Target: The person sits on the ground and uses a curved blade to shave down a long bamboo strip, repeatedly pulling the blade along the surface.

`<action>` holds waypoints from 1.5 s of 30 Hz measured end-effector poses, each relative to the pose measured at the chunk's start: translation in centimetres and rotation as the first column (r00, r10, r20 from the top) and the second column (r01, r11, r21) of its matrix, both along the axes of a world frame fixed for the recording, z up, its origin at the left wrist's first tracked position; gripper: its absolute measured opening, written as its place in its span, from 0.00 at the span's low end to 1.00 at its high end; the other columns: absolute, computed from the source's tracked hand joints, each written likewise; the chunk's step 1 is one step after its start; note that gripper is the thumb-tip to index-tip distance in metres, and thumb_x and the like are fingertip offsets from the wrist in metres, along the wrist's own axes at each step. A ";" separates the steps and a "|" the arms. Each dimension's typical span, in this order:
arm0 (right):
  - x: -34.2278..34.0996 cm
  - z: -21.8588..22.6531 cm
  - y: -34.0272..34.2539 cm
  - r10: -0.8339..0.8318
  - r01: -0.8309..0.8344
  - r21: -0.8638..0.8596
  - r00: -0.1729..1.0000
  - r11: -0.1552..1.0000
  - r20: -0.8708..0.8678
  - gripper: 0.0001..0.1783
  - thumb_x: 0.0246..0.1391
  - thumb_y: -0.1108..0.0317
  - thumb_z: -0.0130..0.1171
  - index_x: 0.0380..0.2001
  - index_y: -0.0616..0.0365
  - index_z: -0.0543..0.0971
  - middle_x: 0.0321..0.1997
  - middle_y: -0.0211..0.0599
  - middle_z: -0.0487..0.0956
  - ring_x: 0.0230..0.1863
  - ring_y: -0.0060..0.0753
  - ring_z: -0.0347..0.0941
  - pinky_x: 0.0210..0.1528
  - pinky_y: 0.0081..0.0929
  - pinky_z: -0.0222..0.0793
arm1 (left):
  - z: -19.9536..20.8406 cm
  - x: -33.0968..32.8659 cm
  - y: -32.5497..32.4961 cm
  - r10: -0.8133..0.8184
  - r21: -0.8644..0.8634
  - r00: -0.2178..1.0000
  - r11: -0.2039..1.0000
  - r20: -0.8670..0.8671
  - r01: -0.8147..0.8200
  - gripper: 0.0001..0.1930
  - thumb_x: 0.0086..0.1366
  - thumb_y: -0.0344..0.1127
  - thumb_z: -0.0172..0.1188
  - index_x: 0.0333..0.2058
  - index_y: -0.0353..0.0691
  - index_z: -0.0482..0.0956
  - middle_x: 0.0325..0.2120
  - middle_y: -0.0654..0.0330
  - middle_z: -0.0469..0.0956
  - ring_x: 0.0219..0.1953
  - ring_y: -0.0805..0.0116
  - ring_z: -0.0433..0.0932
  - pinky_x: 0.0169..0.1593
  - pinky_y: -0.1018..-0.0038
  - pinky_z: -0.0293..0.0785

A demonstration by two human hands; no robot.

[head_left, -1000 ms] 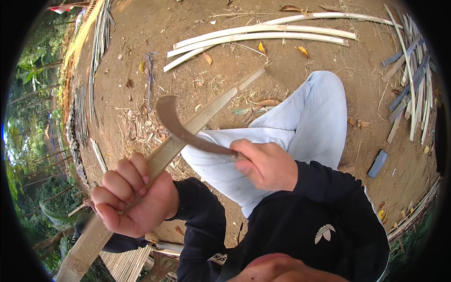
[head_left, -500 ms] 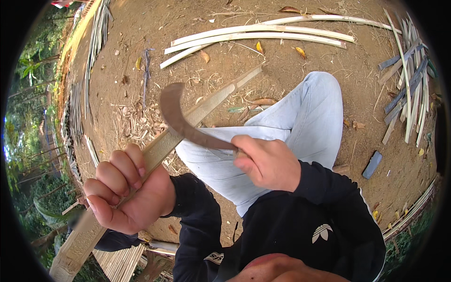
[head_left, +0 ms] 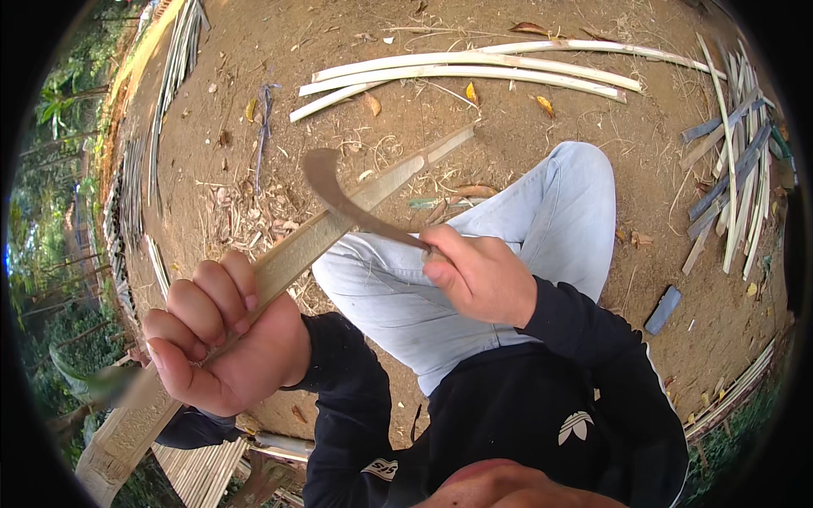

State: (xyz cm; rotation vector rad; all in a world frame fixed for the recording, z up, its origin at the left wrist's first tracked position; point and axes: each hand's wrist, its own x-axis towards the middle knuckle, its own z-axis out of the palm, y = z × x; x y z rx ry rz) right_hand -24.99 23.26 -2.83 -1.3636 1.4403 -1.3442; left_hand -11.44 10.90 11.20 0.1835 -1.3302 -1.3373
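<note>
My left hand is closed around a long split bamboo strip, which slants from the lower left up to the far middle, over my leg. The fingers of my right hand are wrapped round the handle of a sickle; most of that handle is hidden in the fist. The brown curved blade lies across the strip, a little beyond my left hand, with its tip bending up and left. Dry shavings lie on the ground beyond the strip.
Pale bamboo strips lie on the dirt at the far side. A heap of mixed strips is at the right, with a dark grey block nearer me. Thin canes line the far left. My bent leg is below the work.
The sickle blade has slid a little along the bamboo strip, away from my left hand. The left hand keeps its hold and has shifted slightly left with the strip.
</note>
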 end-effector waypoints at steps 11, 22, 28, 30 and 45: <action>0.5 -0.5 0.3 0.015 -0.015 -0.028 1.000 1.000 0.002 0.24 0.65 0.49 0.39 0.43 0.61 0.69 0.23 0.46 0.75 0.24 0.53 0.74 0.26 0.38 0.67 | -0.6 0.8 1.2 0.025 0.009 1.000 1.000 0.009 -0.025 0.19 0.65 0.41 0.46 0.15 0.51 0.54 0.12 0.71 0.52 0.14 0.77 0.50 0.24 0.76 0.50; -1.7 -1.7 -0.9 0.008 0.037 0.242 0.984 0.969 -0.181 0.23 0.64 0.50 0.40 0.43 0.61 0.69 0.23 0.46 0.75 0.26 0.55 0.74 0.27 0.39 0.68 | -0.4 0.4 1.4 0.024 0.010 1.000 1.000 -0.009 -0.024 0.19 0.65 0.42 0.46 0.16 0.51 0.54 0.11 0.71 0.51 0.15 0.77 0.49 0.25 0.76 0.51; -1.3 -1.8 -0.3 0.021 -0.012 0.163 0.998 0.987 -0.057 0.23 0.65 0.50 0.40 0.43 0.62 0.68 0.23 0.46 0.74 0.25 0.54 0.74 0.27 0.37 0.68 | -0.5 0.0 1.6 0.023 0.003 1.000 1.000 -0.007 -0.023 0.19 0.65 0.42 0.46 0.15 0.50 0.54 0.11 0.71 0.51 0.15 0.77 0.50 0.25 0.76 0.51; -1.9 -2.2 -0.4 -0.001 0.020 0.200 0.995 0.979 -0.099 0.23 0.65 0.50 0.39 0.42 0.62 0.68 0.23 0.47 0.74 0.26 0.53 0.74 0.28 0.37 0.68 | -0.6 0.4 1.4 -0.004 -0.007 1.000 1.000 0.012 0.004 0.19 0.65 0.42 0.46 0.15 0.50 0.54 0.12 0.71 0.52 0.16 0.77 0.50 0.25 0.76 0.51; -0.4 -3.0 0.5 -0.146 0.155 0.226 0.988 0.962 -0.055 0.23 0.65 0.51 0.40 0.43 0.62 0.68 0.22 0.45 0.72 0.24 0.50 0.73 0.28 0.35 0.66 | 0.4 -1.3 1.1 -0.016 0.021 0.999 1.000 0.043 0.015 0.19 0.64 0.42 0.46 0.15 0.51 0.54 0.12 0.71 0.51 0.15 0.77 0.48 0.25 0.75 0.51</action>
